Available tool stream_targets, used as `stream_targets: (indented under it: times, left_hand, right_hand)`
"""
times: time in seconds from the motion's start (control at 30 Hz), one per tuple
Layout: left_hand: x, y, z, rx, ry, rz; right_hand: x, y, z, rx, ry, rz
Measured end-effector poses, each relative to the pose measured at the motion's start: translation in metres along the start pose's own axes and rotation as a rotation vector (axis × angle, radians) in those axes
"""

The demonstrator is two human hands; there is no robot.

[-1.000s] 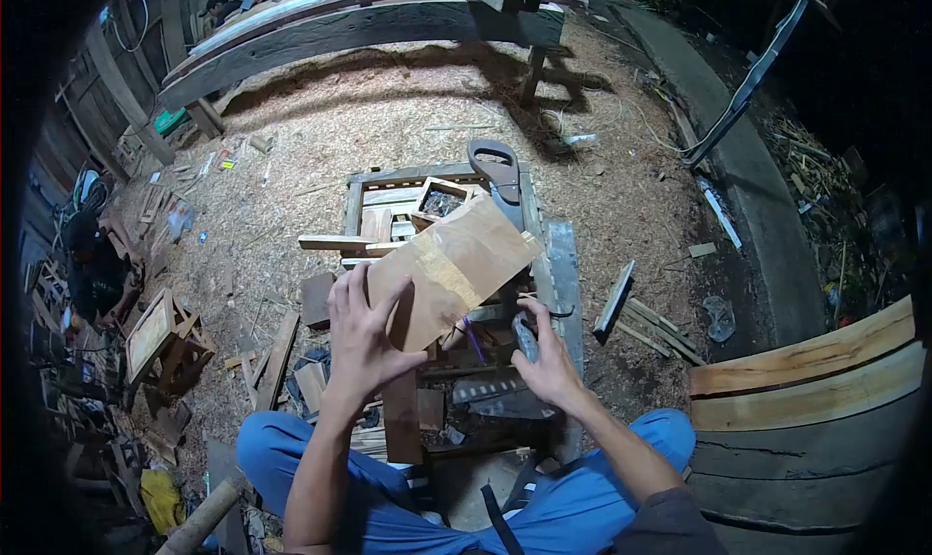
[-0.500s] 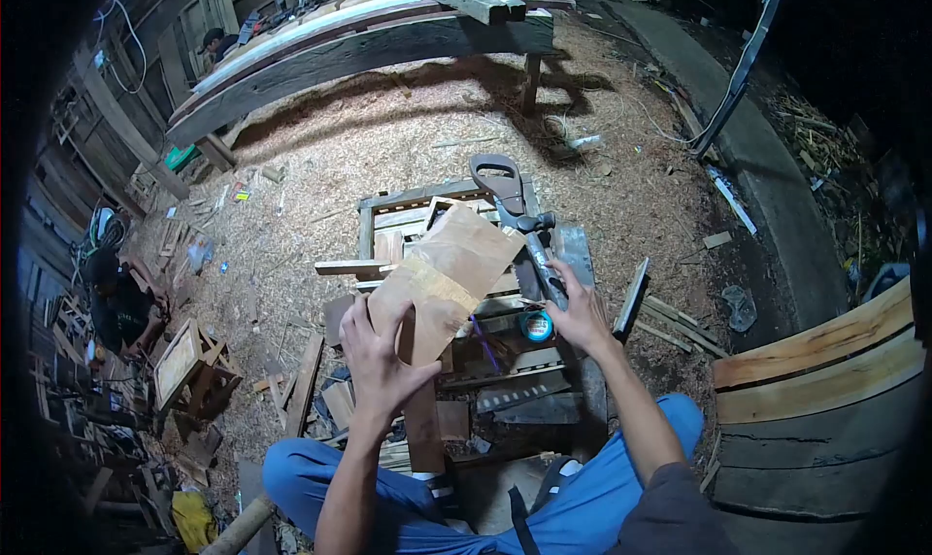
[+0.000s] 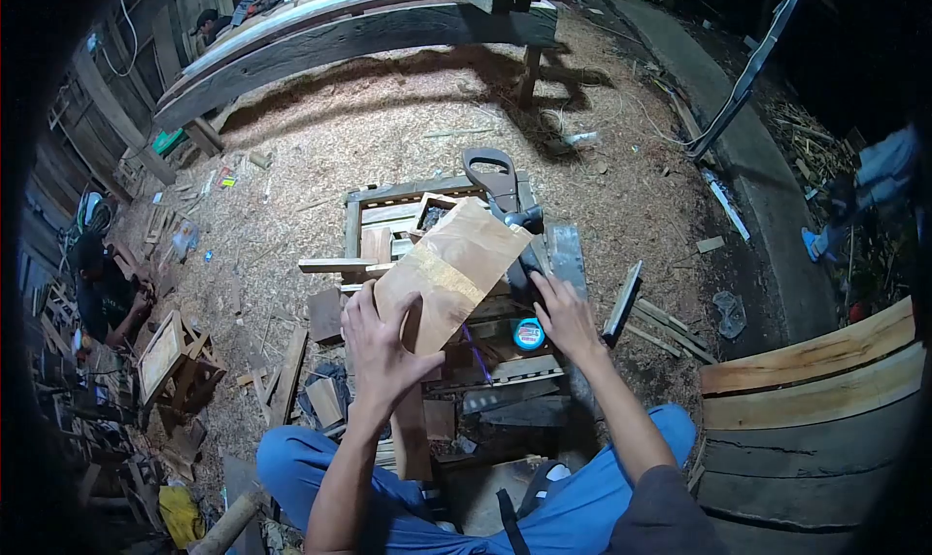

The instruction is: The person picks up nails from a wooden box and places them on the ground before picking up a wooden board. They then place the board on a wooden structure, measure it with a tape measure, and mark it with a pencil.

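Note:
A flat light-brown wooden board [image 3: 476,249] with a paler band across it lies aslant in front of me. My left hand [image 3: 379,341] grips its near left edge, fingers on top and thumb stretched out to the side. My right hand [image 3: 568,317] is open, fingers apart, just right of the board. By its fingertips is a hammer [image 3: 527,219], its head at the board's far right corner and its handle partly hidden. Beyond that lies a handsaw with a dark handle [image 3: 491,171]. A round blue-lidded tin [image 3: 528,334] sits below my right hand.
A low slatted wooden work stand [image 3: 354,215] carries a small box [image 3: 434,208] and offcuts. A long timber bench [image 3: 359,60] stands ahead. Planks [image 3: 815,361] lie at right. One person [image 3: 102,283] crouches at left; another's leg [image 3: 835,230] shows at far right. Wood shavings cover the ground.
My right hand has let go of the hammer handle and its fingers have spread. A person has come into view at far right. The left hand still grips the board.

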State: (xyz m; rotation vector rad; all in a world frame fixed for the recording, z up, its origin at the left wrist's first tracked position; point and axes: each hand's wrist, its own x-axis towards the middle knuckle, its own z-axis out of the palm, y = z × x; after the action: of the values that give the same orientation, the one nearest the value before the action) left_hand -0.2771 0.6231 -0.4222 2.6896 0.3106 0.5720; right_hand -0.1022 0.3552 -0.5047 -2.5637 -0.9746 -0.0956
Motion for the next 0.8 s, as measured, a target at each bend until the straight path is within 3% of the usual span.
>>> stream_targets:
  times: [0.27,0.37,0.53,0.63,0.8]
  left_hand:
    - [0.0,0.001,0.005,0.0,-0.013,0.013]
    - [-0.001,0.0,0.005,0.019,-0.009,0.013]
    - [-0.001,0.001,0.006,0.029,-0.029,0.026]
    - [-0.001,0.003,0.009,0.013,-0.03,0.054]
    - [0.0,0.005,0.006,-0.018,-0.034,0.052]
  right_hand:
    - [-0.013,-0.021,-0.008,-0.097,0.119,-0.088]
    - [-0.028,-0.035,-0.014,-0.134,-0.121,-0.245]
    - [-0.04,-0.027,-0.01,-0.146,-0.219,-0.197]
    - [-0.032,-0.026,-0.017,-0.212,-0.243,-0.315]
    - [-0.032,-0.029,-0.022,-0.072,-0.075,-0.264]
